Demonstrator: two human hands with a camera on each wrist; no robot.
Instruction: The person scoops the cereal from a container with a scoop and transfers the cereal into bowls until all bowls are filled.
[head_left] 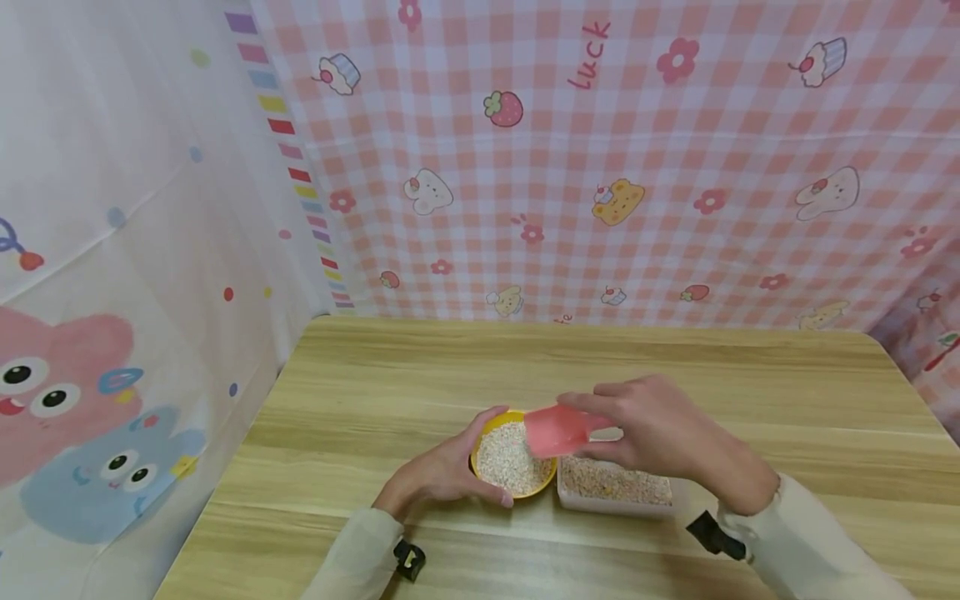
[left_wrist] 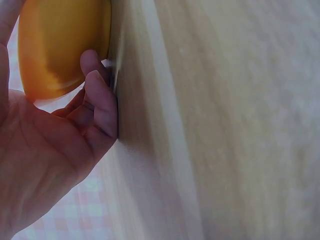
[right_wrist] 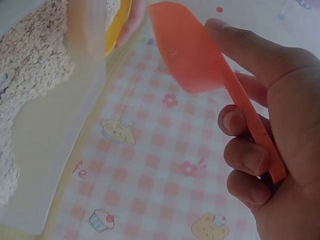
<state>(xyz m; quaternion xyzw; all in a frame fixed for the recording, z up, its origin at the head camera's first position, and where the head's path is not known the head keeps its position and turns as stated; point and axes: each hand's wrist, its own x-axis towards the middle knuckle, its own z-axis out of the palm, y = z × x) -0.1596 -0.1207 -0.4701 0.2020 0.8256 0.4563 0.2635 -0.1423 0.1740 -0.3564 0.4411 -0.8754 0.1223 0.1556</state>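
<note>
My left hand [head_left: 448, 468] grips a yellow bowl [left_wrist: 65, 45], thumb on its near side and fingers round the far side. Pale oat flakes [head_left: 508, 460] fill much of the bowl as the head view shows it. In my right hand [head_left: 651, 427] is a pink-orange plastic scoop [head_left: 553, 431], its handle wrapped by curled fingers in the right wrist view. The scoop is tilted with its front lip over the bowl's right side. A few specks cling to the scoop's surface [right_wrist: 187, 50]. Part of the bowl's rim is hidden behind the scoop.
Right beside the bowl, under my right hand, stands a translucent rectangular container [head_left: 615, 503] of oat flakes. Both sit on a wood-grain table [head_left: 390, 367]. Pink checked cloth [head_left: 465, 167] hangs behind the table, and a white printed cloth [head_left: 172, 275] hangs at the left.
</note>
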